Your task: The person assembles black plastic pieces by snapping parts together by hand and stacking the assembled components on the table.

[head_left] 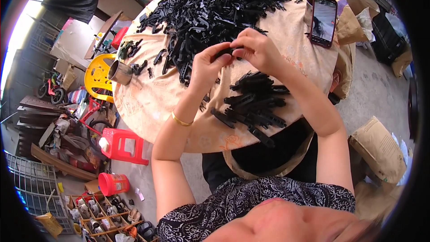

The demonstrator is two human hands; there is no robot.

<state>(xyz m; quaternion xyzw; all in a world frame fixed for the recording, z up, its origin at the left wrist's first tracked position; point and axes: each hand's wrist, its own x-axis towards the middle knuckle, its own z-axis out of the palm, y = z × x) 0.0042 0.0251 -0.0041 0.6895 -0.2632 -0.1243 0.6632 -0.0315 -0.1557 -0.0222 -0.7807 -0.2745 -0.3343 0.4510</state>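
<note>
Above the table, my left hand [209, 65] and my right hand [256, 50] meet with fingers pinched on a small black plastic piece [225, 53]. Most of that piece is covered by my fingers, so its exact kind cannot be made out. Just beyond my hands spreads a large heap of black plastic parts [201, 11]. Nearer to me, below my right hand, lies a smaller pile of longer black plastic pieces [255, 101], laid roughly side by side.
A peach cloth covers the round table [148, 103]. On it stand a metal cup [120, 72] at the left and a phone [323, 20] at the right. A yellow chair [96, 74], red stool [123, 145] and red bucket [113, 183] are left; paper sacks [378, 150] stand right.
</note>
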